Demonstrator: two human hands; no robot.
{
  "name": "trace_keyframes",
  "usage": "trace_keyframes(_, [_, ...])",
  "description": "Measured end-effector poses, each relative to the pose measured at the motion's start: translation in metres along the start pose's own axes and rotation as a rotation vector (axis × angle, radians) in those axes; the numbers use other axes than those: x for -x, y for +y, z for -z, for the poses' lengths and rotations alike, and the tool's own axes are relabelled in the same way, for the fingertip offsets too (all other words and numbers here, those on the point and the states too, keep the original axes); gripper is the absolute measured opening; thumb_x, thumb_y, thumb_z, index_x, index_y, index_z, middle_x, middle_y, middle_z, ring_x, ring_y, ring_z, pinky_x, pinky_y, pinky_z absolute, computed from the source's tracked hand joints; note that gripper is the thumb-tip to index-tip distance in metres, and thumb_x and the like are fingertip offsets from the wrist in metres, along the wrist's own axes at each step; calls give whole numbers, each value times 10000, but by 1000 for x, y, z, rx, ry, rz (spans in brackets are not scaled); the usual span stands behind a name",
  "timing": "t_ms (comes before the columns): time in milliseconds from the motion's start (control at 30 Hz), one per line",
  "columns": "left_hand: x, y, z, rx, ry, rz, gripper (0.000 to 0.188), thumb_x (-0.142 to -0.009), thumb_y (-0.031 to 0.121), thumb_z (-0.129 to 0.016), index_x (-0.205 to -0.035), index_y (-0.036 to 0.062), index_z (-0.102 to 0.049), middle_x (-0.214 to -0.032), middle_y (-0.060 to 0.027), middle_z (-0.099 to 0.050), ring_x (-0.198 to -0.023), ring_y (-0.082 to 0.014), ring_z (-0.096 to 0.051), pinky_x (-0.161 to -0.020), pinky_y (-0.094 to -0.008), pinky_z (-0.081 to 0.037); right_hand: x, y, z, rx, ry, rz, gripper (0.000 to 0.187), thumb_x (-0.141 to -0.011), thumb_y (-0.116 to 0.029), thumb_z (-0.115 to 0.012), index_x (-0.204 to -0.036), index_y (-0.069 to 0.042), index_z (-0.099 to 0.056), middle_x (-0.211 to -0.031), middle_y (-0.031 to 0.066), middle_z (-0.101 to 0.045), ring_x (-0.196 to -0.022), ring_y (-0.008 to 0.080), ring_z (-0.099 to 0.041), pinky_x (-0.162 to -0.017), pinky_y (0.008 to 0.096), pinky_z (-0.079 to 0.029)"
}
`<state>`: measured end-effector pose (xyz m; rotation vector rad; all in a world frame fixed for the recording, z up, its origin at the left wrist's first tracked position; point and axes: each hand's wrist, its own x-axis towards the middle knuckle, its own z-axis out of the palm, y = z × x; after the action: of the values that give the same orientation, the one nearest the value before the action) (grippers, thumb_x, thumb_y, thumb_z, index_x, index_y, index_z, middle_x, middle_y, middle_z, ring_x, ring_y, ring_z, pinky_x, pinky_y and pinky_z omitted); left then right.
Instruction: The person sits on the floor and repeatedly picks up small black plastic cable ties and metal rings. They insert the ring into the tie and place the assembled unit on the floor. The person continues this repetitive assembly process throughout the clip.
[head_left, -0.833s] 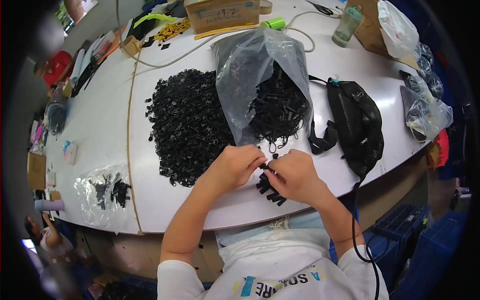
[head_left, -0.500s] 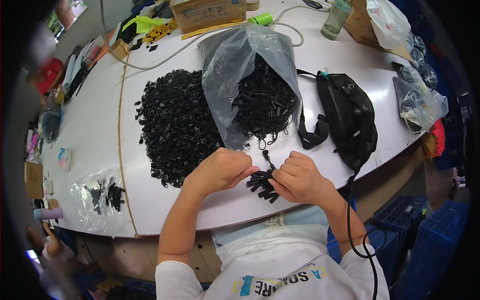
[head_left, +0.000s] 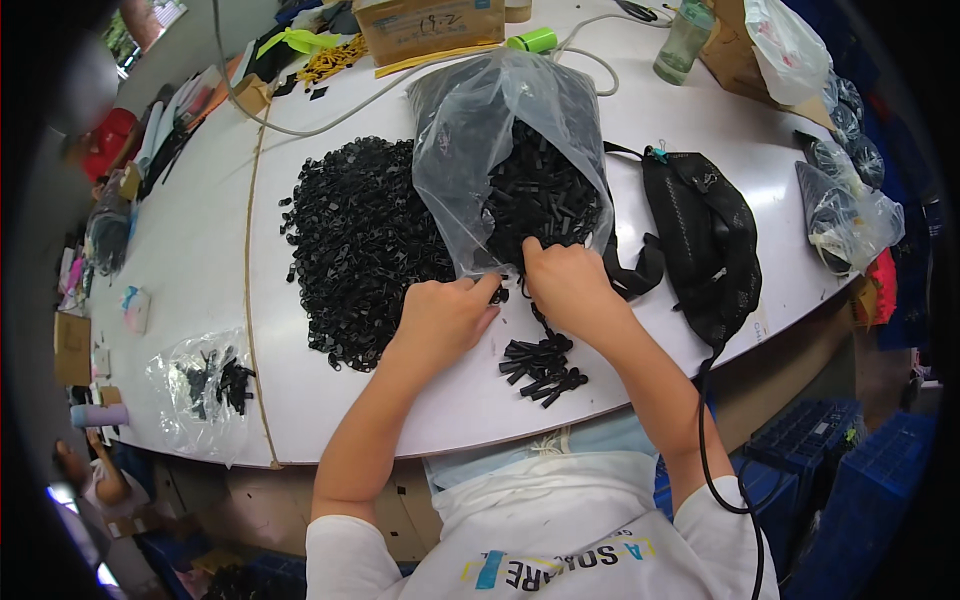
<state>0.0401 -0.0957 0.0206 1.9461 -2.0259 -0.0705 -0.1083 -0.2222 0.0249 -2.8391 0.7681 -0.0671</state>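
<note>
Small black pieces that look like zipper sliders lie in a wide pile (head_left: 365, 250). Next to it, a clear plastic bag (head_left: 450, 170) lies with its mouth toward me, full of black cord zipper pulls (head_left: 540, 185). My right hand (head_left: 572, 288) is at the bag's mouth, its forefinger against the pulls; its other fingertips are hidden. My left hand (head_left: 440, 322) is closed between the pile and the bag's lower edge, a small black piece at its fingertips that I cannot make out. Below my right hand lies a cluster of black pulls (head_left: 540, 365).
A black mesh waist bag (head_left: 705, 240) lies to the right, its strap near the plastic bag. Behind stand a cardboard box (head_left: 430, 30) and a bottle (head_left: 684, 42). A smaller clear bag (head_left: 205, 385) with black pieces is at left. A black cable (head_left: 704, 440) crosses my right arm.
My right hand has left the cluster of pulls, which now lies on the table, and moved up to the bag's mouth. My left hand has shifted slightly right and up.
</note>
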Motion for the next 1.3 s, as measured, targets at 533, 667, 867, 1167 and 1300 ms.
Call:
trace_keyframes(533, [-5,3,-12,-32,-11,17,180,-769,217,-692,-805,87,-573,-633,-69,-607,-528,-271,-612,-476,-384,-472,-25,-5,-4,121,13,38,180,-766,-100,-642,-874,-21,-522,-709,168,-662,-650,323,-682,-556,405,-539])
trace_keyframes(667, [-4,0,-3,-17,-19,31,149,-776,193,-674,-793,85,-573,-635,-68,-616,-526,-272,-613,-479,-387,-477,-20,1,-10,16,224,35,127,-836,-134,-619,-837,-41,-532,-673,161,-638,-596,332,-650,-532,420,-508])
trace_keyframes(867, [-5,-2,-12,-24,19,36,124,-776,170,-661,-783,84,-571,-640,-59,-617,-517,-274,-607,-469,-385,-475,-21,11,-8,-226,412,-28,185,-893,-138,-595,-764,-20,-536,-571,152,-578,-520,350,-589,-497,413,-457])
trace_keyframes(1167, [1,-10,-2,216,131,15,105,-761,99,-676,-816,58,-597,-661,-86,-621,-578,-269,-626,-515,-357,-486,-9,13,17,-839,417,10,130,-925,-79,-510,-919,16,-598,-629,137,-578,-551,218,-582,-535,324,-430])
trace_keyframes(1300, [1,-15,3,321,79,44,110,-754,71,-671,-835,50,-599,-628,-93,-611,-549,-269,-616,-512,-346,-480,2,6,26,-819,168,108,141,-924,-65,-510,-992,23,-596,-725,145,-589,-623,210,-560,-582,303,-428])
